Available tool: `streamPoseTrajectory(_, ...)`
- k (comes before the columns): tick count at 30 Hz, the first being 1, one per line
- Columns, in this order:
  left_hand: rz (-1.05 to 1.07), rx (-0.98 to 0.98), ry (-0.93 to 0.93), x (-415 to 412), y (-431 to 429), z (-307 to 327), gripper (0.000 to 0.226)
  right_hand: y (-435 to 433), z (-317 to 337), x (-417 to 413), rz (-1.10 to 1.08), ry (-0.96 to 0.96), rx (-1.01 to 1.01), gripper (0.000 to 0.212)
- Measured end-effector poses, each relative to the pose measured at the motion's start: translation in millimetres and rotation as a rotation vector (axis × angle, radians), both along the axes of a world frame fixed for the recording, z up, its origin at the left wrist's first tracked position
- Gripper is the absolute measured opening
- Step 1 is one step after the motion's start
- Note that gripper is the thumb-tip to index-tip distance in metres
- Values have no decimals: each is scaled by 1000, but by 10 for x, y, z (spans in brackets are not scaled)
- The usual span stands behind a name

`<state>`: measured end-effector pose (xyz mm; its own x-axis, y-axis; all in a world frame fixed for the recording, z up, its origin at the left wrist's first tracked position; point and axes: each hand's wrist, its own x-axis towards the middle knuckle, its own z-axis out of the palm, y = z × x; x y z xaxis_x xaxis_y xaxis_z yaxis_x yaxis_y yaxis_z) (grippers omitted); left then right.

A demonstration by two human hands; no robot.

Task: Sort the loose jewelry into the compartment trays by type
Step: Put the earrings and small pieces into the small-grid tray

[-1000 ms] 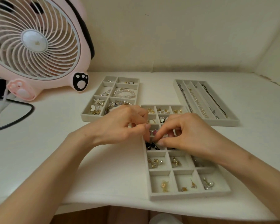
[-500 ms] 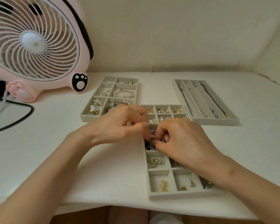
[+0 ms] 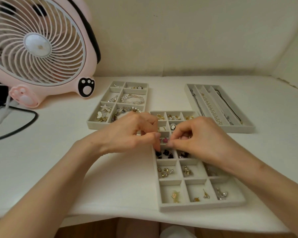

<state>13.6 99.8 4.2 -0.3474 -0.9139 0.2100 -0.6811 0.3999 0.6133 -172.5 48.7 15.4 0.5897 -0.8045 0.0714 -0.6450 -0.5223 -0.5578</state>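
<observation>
Hovering over the middle tray point(image 3: 201, 206) on the bench point(image 3: 58, 169), the left hand point(image 3: 131, 133) and right hand point(image 3: 201, 140) both have their fingers curled in, tips meeting to pinch a little pink star piece point(image 3: 165, 139) just above one of its left-side compartments. Dark beads point(image 3: 163, 154) sit in the compartment right below. The bracelet tray point(image 3: 93, 125) is back left, the necklace tray point(image 3: 239, 128) back right, and a pink fan point(image 3: 36, 48) stands far left.
</observation>
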Motion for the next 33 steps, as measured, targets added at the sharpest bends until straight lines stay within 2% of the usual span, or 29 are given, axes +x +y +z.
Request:
streamPoseTrajectory(6, -14, 46, 18, -7, 2, -6, 37, -104, 140, -138, 104, -72, 114, 9)
streamPoseTrajectory(11, -31, 75, 26, -12, 8, -8, 35, -115, 56, -152, 220, -56, 57, 20)
streamPoseTrajectory(15, -37, 78, 32, -19, 9, -4, 35, -96, -16, -130, 278, -99, -3, 44)
streamPoseTrajectory(17, -38, 79, 32, -22, 10, -3, 35, -98, -21, -126, 294, -122, -21, 49)
streamPoseTrajectory(24, -16, 52, 62, -2, 18, 29, 27, -97, -22, -111, 334, -5, -163, 27)
streamPoseTrajectory(27, 1, 57, 46, 1, 7, 11, 36, -86, 10, -112, 329, 46, -229, 31)
streamPoseTrajectory(30, 5, 43, 21, -4, -1, -5, 37, -60, 44, -114, 312, 95, -214, 17)
streamPoseTrajectory(33, 9, 24, -10, 1, -5, -18, 38, -20, 39, -92, 285, 159, -254, 12)
